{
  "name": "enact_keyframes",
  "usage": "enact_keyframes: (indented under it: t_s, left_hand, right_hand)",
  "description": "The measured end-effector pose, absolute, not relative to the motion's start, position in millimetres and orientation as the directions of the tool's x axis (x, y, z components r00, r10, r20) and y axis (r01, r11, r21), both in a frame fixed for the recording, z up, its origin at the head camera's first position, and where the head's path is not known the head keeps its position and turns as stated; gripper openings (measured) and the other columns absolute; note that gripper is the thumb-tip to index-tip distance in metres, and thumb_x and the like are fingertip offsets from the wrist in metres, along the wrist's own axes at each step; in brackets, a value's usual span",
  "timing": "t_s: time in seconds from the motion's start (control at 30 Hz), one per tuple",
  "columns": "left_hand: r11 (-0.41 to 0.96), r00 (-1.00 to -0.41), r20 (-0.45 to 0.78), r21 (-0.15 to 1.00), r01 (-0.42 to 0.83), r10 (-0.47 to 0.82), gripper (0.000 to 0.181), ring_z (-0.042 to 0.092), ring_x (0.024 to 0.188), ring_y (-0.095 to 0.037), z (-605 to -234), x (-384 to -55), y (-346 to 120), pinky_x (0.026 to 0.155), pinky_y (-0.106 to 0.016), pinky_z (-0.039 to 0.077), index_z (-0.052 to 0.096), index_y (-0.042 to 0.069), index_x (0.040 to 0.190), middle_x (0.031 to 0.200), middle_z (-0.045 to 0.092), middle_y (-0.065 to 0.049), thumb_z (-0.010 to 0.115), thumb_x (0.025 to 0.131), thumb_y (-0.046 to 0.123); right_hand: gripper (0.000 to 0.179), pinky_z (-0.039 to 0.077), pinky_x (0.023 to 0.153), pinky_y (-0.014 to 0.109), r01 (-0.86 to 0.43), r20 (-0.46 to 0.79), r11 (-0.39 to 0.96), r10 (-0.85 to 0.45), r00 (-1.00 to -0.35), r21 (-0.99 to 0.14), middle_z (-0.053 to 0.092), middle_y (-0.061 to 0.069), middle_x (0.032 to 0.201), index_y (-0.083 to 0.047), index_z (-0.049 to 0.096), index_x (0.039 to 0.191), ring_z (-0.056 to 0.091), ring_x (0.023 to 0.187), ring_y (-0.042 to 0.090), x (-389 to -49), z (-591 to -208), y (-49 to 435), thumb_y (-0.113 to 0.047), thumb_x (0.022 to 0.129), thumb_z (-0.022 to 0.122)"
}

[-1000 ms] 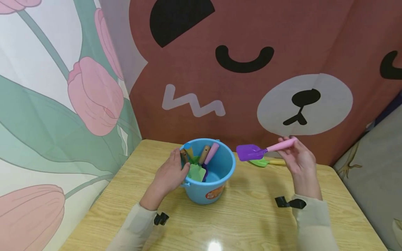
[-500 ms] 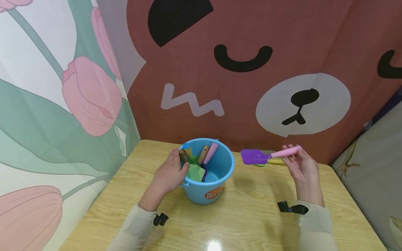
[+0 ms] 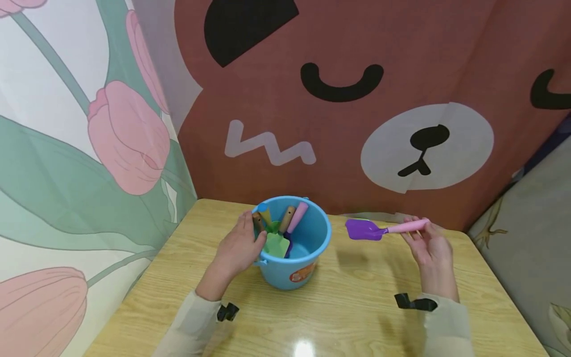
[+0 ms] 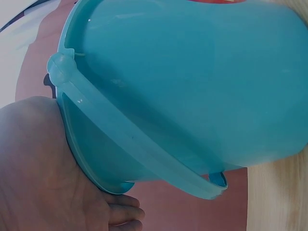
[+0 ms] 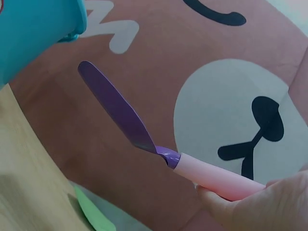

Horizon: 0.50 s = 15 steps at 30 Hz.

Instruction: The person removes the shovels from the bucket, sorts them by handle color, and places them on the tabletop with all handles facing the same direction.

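Observation:
A toy shovel (image 3: 365, 230) with a purple blade and pink handle hangs above the table, its blade pointing left toward the bucket. My right hand (image 3: 430, 253) pinches the end of its handle (image 5: 216, 178) between thumb and fingers. The light blue bucket (image 3: 277, 271) stands upright, and my left hand (image 3: 236, 248) rests on its left rim with fingers extended and the thumb at the inner edge. In the left wrist view the bucket's handle (image 4: 130, 137) hangs down along its side. Inside lie a light green blade (image 3: 277, 245), brown handles (image 3: 287, 219) and a pink handle (image 3: 298, 217).
The wooden table (image 3: 357, 307) ends at a wall cloth (image 3: 339, 163) printed with a bear. A green blade (image 5: 94, 211) lies near the table's back edge, mostly hidden behind the held shovel in the head view. A flower-printed cloth (image 3: 129, 139) hangs on the left.
My right hand has lowered the purple shovel and shifted it slightly right, so it now covers the green and yellow one behind it. My left hand stays on the bucket rim.

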<state>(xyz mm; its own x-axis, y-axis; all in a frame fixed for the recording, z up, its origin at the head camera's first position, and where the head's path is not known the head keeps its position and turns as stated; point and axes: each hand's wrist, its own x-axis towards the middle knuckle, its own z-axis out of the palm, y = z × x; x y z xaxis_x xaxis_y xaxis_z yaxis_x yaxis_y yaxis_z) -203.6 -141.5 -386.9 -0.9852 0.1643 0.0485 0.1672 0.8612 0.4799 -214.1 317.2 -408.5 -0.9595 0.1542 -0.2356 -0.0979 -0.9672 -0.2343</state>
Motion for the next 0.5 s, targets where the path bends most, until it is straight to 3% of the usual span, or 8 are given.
enact_keyframes:
  t_s: [0.23,0.5]
  left_hand:
    - [0.868,-0.985,0.073,0.465,0.173,0.157,0.082,0.019,0.154,-0.037,-389,-205,-142,0.12,-0.053,0.029,0.013,-0.007,0.159,0.166,0.017,-0.024,0.04,0.104,0.048]
    - [0.858,-0.984,0.065,0.483,0.175,0.164,0.082,0.016,0.155,-0.036,-390,-204,-143,0.121,-0.053,0.026,0.013,-0.006,0.159,0.167,0.015,-0.023,0.04,0.104,0.048]
  right_hand:
    - [0.028,0.021,0.12,0.051,-0.129,-0.252,-0.961,0.191,-0.949,-0.245,0.059,0.016,0.121,-0.008,0.061,0.13,0.063,0.116,0.037,-211,-421,322,-0.01,0.104,0.051]
    - [0.027,0.014,0.123,0.046,-0.143,-0.262,-0.958,0.21,-0.942,-0.25,0.062,0.016,0.118,-0.008,0.061,0.129,0.065,0.113,0.036,-210,-433,327,-0.009,0.104,0.052]
